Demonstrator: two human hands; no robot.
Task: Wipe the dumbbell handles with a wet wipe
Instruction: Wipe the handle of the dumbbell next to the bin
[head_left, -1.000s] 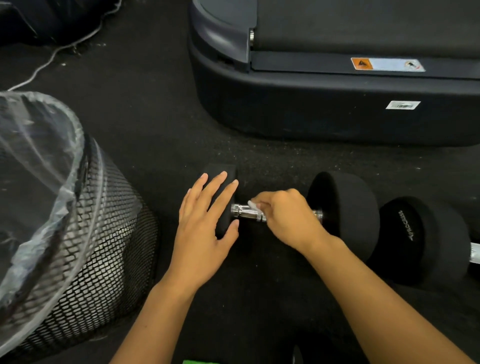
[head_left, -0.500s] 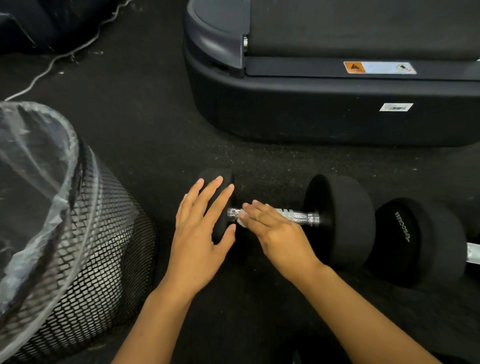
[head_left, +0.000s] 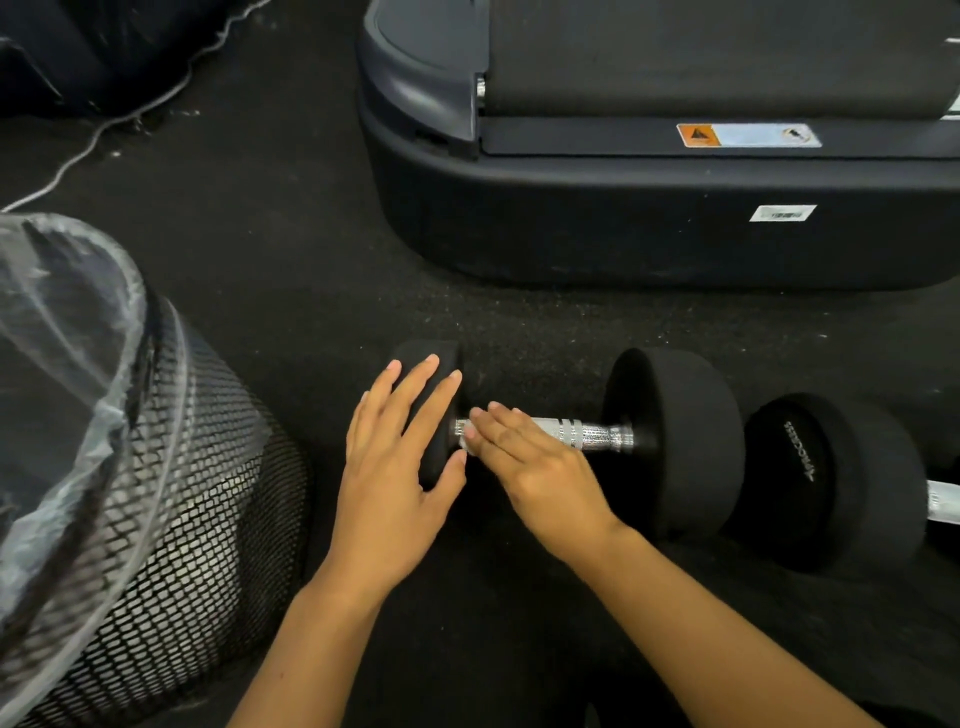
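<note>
A black dumbbell (head_left: 680, 441) lies on the dark floor, its chrome knurled handle (head_left: 592, 434) pointing left to right. My left hand (head_left: 395, 467) rests flat, fingers straight, on the dumbbell's left head. My right hand (head_left: 535, 457) lies over the left end of the handle with straight fingers and presses a small white wet wipe (head_left: 469, 436) onto the metal. Only an edge of the wipe shows under the fingertips. A second black dumbbell (head_left: 841, 483) lies just to the right, and its handle runs out of view at the frame's edge.
A black wire-mesh bin (head_left: 182, 545) with a clear plastic liner stands close on the left. The dark base of a treadmill (head_left: 623, 223) fills the far side. A white cable (head_left: 78, 156) trails across the floor at the upper left.
My right hand slid left along the handle with the wipe, and its fingers went from curled round the bar to lying straight. The handle's right part is now bare. My left hand stayed put.
</note>
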